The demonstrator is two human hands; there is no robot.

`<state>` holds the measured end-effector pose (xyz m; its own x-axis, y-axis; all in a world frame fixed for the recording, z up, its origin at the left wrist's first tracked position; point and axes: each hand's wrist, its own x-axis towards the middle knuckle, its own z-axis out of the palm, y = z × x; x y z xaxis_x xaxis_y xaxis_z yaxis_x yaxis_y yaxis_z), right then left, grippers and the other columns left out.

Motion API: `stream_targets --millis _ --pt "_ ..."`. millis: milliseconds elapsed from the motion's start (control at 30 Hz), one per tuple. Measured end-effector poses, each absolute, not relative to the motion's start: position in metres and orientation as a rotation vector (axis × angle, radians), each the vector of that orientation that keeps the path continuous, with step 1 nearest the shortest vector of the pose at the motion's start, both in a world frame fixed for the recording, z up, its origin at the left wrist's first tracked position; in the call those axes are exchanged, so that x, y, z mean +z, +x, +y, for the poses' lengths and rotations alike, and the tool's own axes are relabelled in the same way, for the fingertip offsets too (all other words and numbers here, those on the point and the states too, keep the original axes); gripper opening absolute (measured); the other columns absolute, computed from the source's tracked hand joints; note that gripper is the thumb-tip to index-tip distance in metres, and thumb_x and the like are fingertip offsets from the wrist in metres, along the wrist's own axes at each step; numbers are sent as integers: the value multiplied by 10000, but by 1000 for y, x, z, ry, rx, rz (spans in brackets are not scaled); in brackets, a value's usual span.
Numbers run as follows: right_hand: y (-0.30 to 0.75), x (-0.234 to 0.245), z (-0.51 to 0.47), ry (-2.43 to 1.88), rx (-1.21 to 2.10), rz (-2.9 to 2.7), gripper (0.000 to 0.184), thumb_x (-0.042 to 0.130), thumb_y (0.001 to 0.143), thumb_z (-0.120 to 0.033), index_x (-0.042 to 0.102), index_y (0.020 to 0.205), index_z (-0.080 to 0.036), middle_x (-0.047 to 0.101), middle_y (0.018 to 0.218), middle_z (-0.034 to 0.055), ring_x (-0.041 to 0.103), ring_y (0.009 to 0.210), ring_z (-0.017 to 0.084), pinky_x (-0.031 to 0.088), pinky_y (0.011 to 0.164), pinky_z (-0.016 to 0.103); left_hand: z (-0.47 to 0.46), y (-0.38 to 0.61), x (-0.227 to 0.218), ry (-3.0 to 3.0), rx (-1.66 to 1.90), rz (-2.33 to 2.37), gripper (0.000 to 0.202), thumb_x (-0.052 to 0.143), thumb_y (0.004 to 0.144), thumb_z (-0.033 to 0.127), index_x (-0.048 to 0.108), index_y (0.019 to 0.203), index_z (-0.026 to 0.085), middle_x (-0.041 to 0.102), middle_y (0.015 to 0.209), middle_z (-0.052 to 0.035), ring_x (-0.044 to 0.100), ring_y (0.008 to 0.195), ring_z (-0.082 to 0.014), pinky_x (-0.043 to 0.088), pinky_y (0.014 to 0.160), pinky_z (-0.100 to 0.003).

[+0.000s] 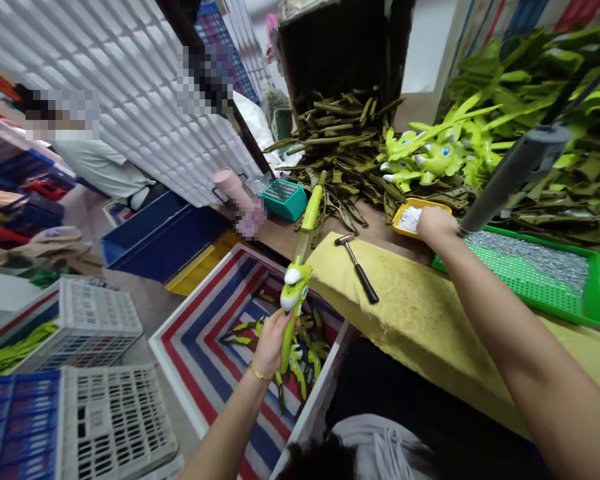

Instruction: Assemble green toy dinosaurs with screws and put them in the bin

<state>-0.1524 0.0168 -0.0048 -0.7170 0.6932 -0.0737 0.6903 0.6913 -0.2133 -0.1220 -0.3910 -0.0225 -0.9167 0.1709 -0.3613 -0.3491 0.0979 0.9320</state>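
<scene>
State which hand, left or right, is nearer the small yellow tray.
Right: the right hand touches the tray's edge; the left hand is far off, gripping a lime-green toy above a striped bin.

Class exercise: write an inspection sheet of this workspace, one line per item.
Surface: wooden bench, partly under yellow cloth.
Job's things: left hand grips a lime-green toy; right hand rests at a small yellow tray of white pieces.
Clutter: claw hammer, green tray of small metal parts, heap of olive straps.
Grippers: left fingers wrapped round the toy; right fingers unclear.
Cables: dark lines above a grey tube, unclear.
Surroundings: striped bin below the toy, white crate, co-worker beyond a white lattice panel.
</scene>
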Motion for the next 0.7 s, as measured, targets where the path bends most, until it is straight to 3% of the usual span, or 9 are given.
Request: stream_targets --millis 100,267,400,533,700 --pt "-145 -4 21 -1162 529 -2664 245 473 855 -91 636 1024 -21 664 1011 299 664 941 302 482 791 409 -387 -122 -23 -150 1871 1978 478 819 565 556 635 706 137 589 581 -17 533 546 -138 405 530 -262" --pt "-124 10 -8 -825 862 -2385 88 549 865 -180 619 918 -186 682 793 74 605 722 153 471 723 300 -370 -122 -17 -164 1872 1871 505 818 577 583 648 710 127 589 582 -19 511 525 -118 394 508 -253" --pt "-99 20 -79 -407 1235 -2384 126 568 878 -262 662 949 -218 708 789 1 602 616 105 491 613 248 -342 -120 -9 -175 1877 1721 538 804 584 609 658 742 116 591 592 -16 512 520 -103 419 518 -242" --pt "-77 21 -136 -28 1724 -2269 154 582 866 -307 671 925 -197 715 773 -1 618 619 104 507 613 248 -322 -117 -7 -149 1899 1675 600 812 537 656 639 733 115 584 567 -7 514 515 -94 418 520 -225" --pt "-69 15 -149 -11 1752 -2247 152 581 858 -291 688 916 -200 749 889 31 673 758 137 521 716 277 -315 -112 -8 -150 1898 1699 615 812 536 662 643 762 116 596 580 0 495 488 -77 403 506 -215"
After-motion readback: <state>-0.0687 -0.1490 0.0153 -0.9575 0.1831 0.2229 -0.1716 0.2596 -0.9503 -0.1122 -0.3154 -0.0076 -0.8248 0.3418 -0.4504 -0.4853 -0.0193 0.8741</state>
